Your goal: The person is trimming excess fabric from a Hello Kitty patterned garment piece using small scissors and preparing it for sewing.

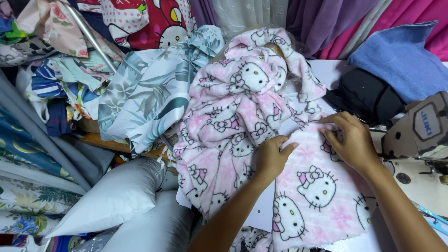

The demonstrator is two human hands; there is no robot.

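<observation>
Head view: a person's two bare hands work on a soft cloth on a white tabletop [326, 70].
Cloth: the pink fleece cloth [261, 140] is fuzzy, pale pink and white, with cartoon cat faces that wear bows. One part lies flat under the hands, near the person. The rest is bunched in a big heap farther back, in the middle of the tabletop.
Left hand: the left hand [270, 156] lies on the flat part. Its fingers are bent and pinch up a small fold of the cloth at its edge.
Right hand: the right hand [350, 140] rests just beside it on the same flat part. Its fingers curl down and press the cloth. It touches the cloth, but I cannot tell if it grips it.
Sewing machine: a sewing machine [420, 130] stands at the right edge, close to the right hand. It has a small blue label, shaped like a box, on its grey-brown head.
Around: a leafy grey-blue cloth [144, 93] lies left of the pink heap. White pillows [116, 196] sit low on the left. A black roll [368, 95] and a blue towel [401, 56] lie behind the right hand. A red cartoon cloth [149, 21] is at the top.
</observation>
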